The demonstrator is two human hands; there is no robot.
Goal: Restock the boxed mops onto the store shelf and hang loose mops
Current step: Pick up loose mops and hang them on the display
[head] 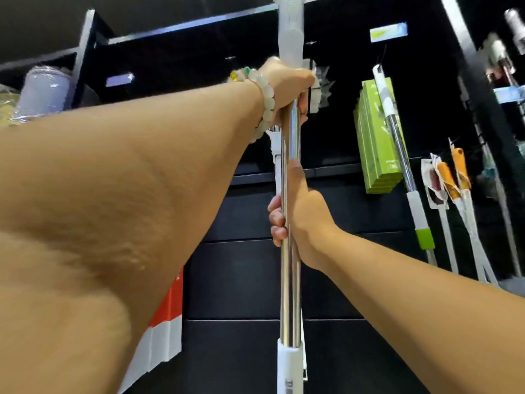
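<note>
- Fingers (pixel 277 220) of right hand (pixel 304 223) and left hand (pixel 287 86) clench the upright mop pole (pixel 290 280).
- Right of the pole, green boxes (pixel 375 143) and hanging mops (pixel 397 143) line a black shelf wall (pixel 241 280).

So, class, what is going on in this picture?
A person holds a loose mop upright by its shiny metal pole, raising it toward the dark store shelf. The left hand, with a bead bracelet on its wrist, grips high near the white upper section; the right hand grips lower. Other mops and green boxes already hang to the right.
</note>
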